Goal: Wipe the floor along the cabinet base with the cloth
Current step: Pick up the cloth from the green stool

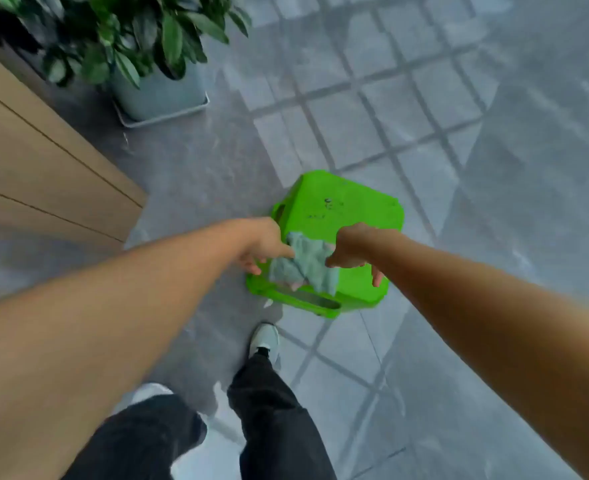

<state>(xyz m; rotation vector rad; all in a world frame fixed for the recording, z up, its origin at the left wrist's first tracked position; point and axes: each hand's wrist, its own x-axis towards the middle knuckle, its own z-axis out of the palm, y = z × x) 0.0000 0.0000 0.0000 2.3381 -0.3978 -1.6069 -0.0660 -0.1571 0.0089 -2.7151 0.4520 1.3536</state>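
Head view. Both arms are reaching down and forward over a bright green plastic stool [334, 216] standing on the grey tiled floor [424, 133]. A crumpled pale teal cloth [305, 263] is lying on the stool's near edge, between the two hands.

The left hand [263, 245] is closing its grip on the cloth's left edge; thumb and fingers are pinching fabric, with fingertips curling below. The right hand [352, 249] is pressing its thumb against the cloth's right edge, but its other fingers are hanging open beyond the cloth, so a full hold on that side cannot be told. Motion blur is softening both hands.

The tan wooden cabinet [44, 174] is standing well to the left of the left grip, its base meeting the floor there. Beyond it, further from the hands, a leafy green plant in a pale square pot [158, 88] is sitting on the floor. Below the grips, dark trouser legs and a white shoe [265, 339] are showing.

Judgement: the step in hand is picking up the cloth; no wiping is under way, since the cloth is resting on the stool, not on the floor. The next move is calling for lifting the cloth clear, carrying it leftward and down to the cabinet's foot, likely crouching, then pressing it flat and drawing it along the base line.
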